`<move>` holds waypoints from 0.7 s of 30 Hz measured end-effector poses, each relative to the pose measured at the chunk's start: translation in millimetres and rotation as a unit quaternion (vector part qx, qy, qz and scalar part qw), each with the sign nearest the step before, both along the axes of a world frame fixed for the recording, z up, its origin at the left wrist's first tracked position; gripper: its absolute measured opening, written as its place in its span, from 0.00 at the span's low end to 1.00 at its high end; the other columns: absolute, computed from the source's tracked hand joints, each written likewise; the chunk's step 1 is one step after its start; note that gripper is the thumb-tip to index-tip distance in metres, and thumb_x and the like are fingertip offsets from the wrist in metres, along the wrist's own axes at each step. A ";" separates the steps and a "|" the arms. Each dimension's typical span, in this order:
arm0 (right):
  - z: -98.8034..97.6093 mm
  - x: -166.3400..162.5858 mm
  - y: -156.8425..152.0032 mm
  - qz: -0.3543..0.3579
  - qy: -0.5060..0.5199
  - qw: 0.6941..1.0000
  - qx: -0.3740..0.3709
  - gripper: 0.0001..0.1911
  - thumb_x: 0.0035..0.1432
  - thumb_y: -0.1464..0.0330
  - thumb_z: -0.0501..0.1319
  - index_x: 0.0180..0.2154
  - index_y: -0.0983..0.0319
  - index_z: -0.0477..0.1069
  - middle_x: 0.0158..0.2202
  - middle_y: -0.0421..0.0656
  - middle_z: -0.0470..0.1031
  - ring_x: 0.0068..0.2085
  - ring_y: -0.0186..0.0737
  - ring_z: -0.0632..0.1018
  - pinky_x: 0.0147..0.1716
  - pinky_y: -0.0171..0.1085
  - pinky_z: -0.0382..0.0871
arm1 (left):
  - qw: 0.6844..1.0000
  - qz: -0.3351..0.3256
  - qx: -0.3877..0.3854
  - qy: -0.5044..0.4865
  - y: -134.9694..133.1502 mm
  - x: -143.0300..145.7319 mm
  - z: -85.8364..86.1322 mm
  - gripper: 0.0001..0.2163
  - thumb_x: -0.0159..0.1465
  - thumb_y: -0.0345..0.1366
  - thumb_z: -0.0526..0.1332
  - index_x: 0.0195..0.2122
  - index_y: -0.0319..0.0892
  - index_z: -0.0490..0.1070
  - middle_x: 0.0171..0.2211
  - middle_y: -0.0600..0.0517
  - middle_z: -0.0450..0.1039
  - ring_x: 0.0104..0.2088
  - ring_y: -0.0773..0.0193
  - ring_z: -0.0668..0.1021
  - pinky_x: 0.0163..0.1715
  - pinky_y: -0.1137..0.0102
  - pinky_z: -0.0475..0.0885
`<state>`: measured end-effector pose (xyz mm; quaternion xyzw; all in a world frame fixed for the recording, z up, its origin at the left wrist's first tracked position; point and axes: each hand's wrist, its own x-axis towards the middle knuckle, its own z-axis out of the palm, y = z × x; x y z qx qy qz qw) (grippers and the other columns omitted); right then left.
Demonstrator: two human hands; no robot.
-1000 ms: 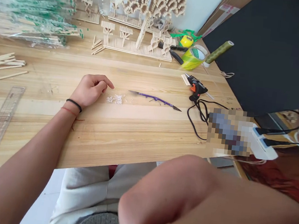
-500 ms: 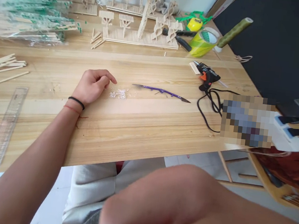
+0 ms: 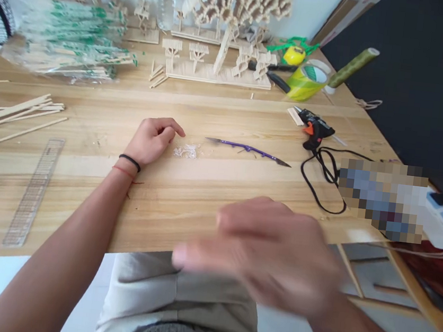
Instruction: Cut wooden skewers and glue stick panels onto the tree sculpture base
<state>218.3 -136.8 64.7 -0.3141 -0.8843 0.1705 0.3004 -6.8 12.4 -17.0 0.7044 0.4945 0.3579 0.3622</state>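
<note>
My left hand [image 3: 152, 139] rests on the table with its fingers loosely curled and the index finger bent forward; no object shows in it. By its fingertips lies a small heap of white shavings [image 3: 186, 151]. To the right of the heap is a slim purple craft knife [image 3: 249, 148] with a dark pointed blade at each end, lying untouched. My right hand [image 3: 271, 251] hangs in front of the table's near edge, close to the camera and smeared by motion. One finger points left, but whether anything is in this hand is unclear.
A black glue gun [image 3: 316, 126] with its cord lies at the right, below a roll of yellow-green tape [image 3: 306, 82]. Wooden stick models [image 3: 219, 74] stand at the back. At the left are loose sticks [image 3: 19, 111], a clear ruler [image 3: 34, 192] and bagged sticks [image 3: 76, 37].
My right arm has swung back from close before the camera, bringing the blurred hand into view over the table's near edge. The view has shifted; my left hand stays beside the shavings.
</note>
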 end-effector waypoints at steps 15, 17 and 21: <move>-100.4 66.0 158.7 -0.186 -0.094 0.977 -0.045 0.07 0.65 0.69 0.58 0.35 0.58 0.73 0.38 0.49 0.76 0.44 0.51 0.76 0.47 0.49 0.71 | 0.976 0.151 0.049 -0.152 17.9 -26.4 -19.0 0.14 0.71 0.41 0.52 0.37 0.41 0.75 0.22 0.57 0.62 0.23 0.66 0.65 0.28 0.69 0.62; -98.4 61.9 158.9 -0.159 -0.096 0.981 -0.052 0.07 0.66 0.69 0.57 0.35 0.58 0.72 0.38 0.49 0.76 0.43 0.50 0.76 0.45 0.48 0.72 | 0.974 0.152 0.053 -0.160 19.1 -27.0 -22.2 0.11 0.69 0.36 0.52 0.42 0.41 0.73 0.22 0.58 0.63 0.23 0.67 0.65 0.28 0.70 0.62; -97.7 61.0 159.7 -0.136 -0.109 0.983 -0.056 0.04 0.65 0.66 0.59 0.39 0.58 0.71 0.42 0.49 0.76 0.45 0.51 0.76 0.47 0.49 0.72 | 0.969 0.162 0.051 -0.180 19.7 -26.0 -24.0 0.10 0.66 0.32 0.51 0.40 0.42 0.72 0.23 0.57 0.64 0.22 0.67 0.65 0.27 0.71 0.62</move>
